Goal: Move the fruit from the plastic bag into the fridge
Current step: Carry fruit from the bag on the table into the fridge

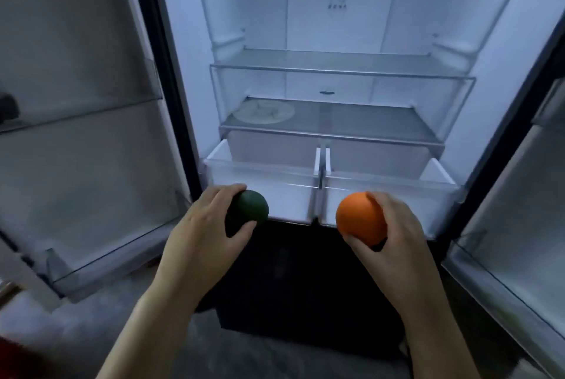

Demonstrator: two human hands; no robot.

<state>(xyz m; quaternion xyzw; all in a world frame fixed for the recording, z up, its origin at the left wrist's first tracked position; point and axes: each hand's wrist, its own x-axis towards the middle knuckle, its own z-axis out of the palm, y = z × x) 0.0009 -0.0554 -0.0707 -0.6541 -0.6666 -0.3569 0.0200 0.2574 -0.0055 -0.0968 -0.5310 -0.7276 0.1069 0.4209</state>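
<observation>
Fruit, two pieces: my left hand grips one dark-green oval fruit pointing upper right; my right hand grips one round orange fruit.

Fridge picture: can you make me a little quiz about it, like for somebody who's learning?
1. What does the right hand hold? A an orange; B a banana; C a bottle.
2. True or false: the left hand grips a dark green fruit.
3. Fill the gap: a pale round thing lies on the ___ side of the lowest shelf.
Key: 1 A. 2 true. 3 left.
</observation>
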